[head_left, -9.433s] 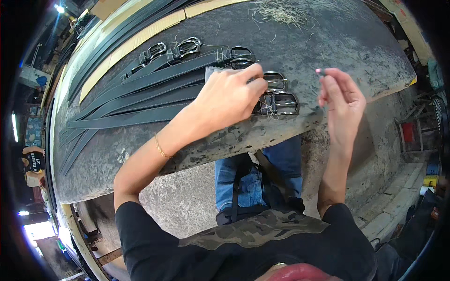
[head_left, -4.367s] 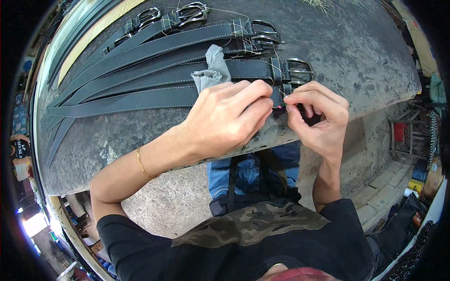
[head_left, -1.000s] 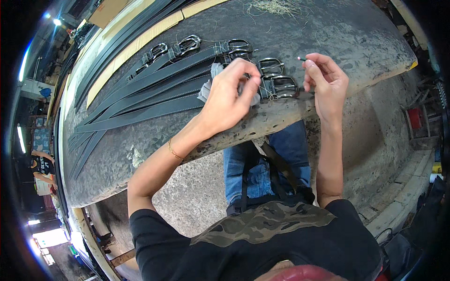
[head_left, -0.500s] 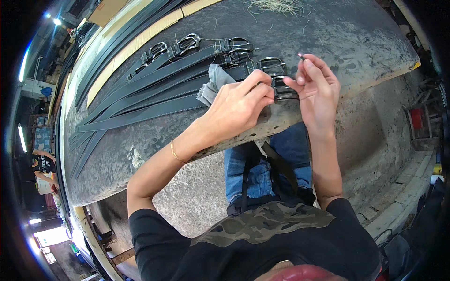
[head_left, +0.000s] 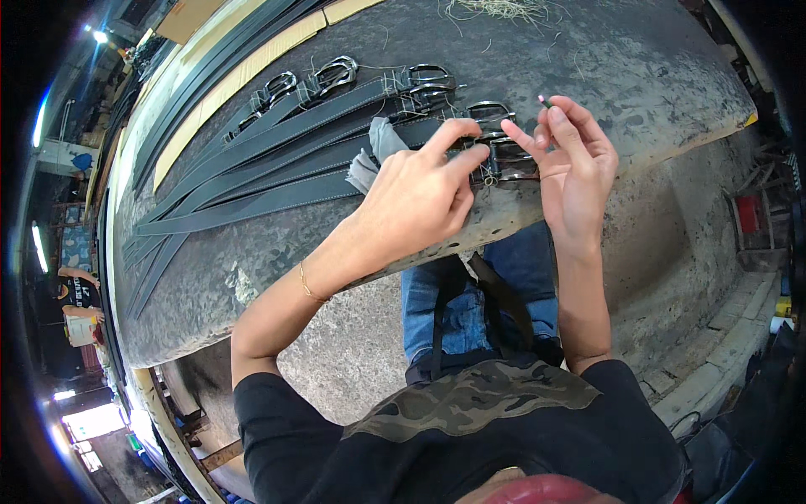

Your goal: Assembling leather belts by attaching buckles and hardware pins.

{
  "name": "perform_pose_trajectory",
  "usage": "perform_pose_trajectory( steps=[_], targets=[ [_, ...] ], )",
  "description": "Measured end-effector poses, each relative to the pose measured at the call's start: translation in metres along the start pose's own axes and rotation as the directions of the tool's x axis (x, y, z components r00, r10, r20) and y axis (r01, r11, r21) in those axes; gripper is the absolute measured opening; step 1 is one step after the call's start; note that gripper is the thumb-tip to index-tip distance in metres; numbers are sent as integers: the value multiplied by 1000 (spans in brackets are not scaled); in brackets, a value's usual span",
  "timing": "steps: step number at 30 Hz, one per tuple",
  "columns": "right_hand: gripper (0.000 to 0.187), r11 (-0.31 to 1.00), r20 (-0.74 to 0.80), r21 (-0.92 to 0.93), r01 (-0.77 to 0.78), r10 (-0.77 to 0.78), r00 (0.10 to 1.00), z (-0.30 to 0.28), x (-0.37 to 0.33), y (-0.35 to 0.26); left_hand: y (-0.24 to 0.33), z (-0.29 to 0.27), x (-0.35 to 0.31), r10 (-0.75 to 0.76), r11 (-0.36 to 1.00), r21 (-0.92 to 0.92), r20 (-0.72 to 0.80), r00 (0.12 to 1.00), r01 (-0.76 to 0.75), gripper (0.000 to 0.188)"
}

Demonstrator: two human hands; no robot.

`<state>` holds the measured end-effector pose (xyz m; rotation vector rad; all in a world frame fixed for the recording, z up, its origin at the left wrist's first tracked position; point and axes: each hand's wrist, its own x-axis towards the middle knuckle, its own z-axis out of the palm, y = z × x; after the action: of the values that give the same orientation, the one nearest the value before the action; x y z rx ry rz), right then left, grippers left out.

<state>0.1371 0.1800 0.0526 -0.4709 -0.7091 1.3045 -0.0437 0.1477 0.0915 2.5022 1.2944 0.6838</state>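
Several black leather belts (head_left: 277, 178) with pale stitching and metal buckles lie fanned across the table. My left hand (head_left: 420, 189) is curled over the buckle end of the nearest belt, its thumb and index finger on the strap beside the buckle (head_left: 512, 160). Loose thread ends show at that strap, below the thumb. Right of the buckle, my right hand (head_left: 578, 164) is raised with a small dark stick with a pink tip (head_left: 543, 101) pinched in its fingers; most of the stick is hidden. A grey cloth (head_left: 384, 141) lies on the belts behind my left hand.
The dark, worn table (head_left: 638, 76) has a rounded near edge. Loose pale threads (head_left: 499, 10) lie in a heap at the far side. More black straps (head_left: 197, 97) and cardboard strips (head_left: 243, 94) lie at the far left. Another person (head_left: 80, 294) is off to the left.
My left thumb and index finger have parted and drawn back slightly left, baring more of the buckle end and its threads. My right hand has shifted a little right, still holding the stick.
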Motion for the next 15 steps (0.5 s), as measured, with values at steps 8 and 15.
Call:
perform_pose_trajectory(
  steps=[8,15],
  targets=[
    [12,951,13,-308,-26,32,999,0,-8,-10,-14,-4,-8,285,942,184,-8,958,-279,32],
    [10,698,272,-699,158,56,961,1,7,-17,-8,12,-16,263,949,218,-147,953,-228,41]
  ],
)
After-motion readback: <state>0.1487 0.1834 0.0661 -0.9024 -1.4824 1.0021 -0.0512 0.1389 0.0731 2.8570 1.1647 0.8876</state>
